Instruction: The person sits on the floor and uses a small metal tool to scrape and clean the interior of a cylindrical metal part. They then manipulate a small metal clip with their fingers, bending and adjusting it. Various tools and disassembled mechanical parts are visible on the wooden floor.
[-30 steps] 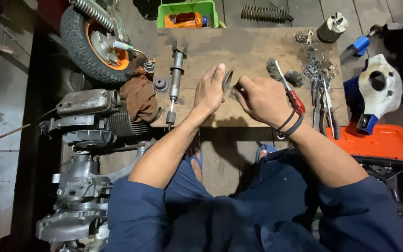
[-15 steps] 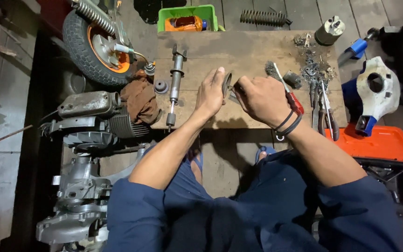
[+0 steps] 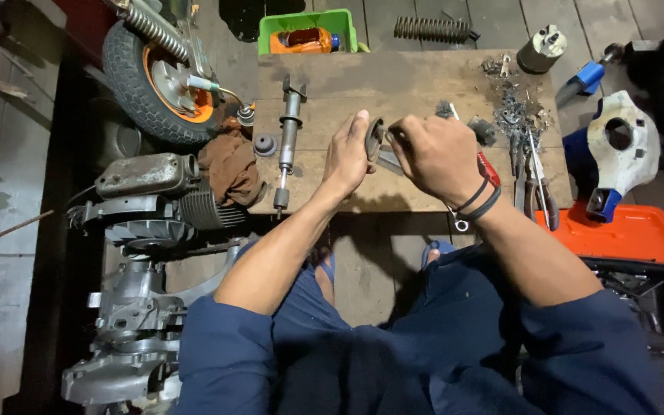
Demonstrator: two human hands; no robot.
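Observation:
Over a low wooden board (image 3: 424, 84) my left hand (image 3: 347, 157) grips a small dark metal ring-shaped part (image 3: 373, 137) held on edge. My right hand (image 3: 436, 154) is closed around the same part from the right, fingers pinched at it. A grey metal tool (image 3: 387, 160) pokes out under my hands; which hand holds it I cannot tell. Dark bands circle my right wrist.
On the board lie a shock absorber rod (image 3: 287, 138), a red-handled tool (image 3: 489, 167), pliers (image 3: 536, 180) and several small metal bits (image 3: 516, 107). A brown rag (image 3: 230, 165), engine block (image 3: 155, 200), orange-rimmed wheel (image 3: 159, 73), green tray (image 3: 309, 31), coil spring (image 3: 432, 29) and orange case (image 3: 624, 234) surround it.
Both hands stay together on the small part over the board, shifting only slightly. The view has drifted a little.

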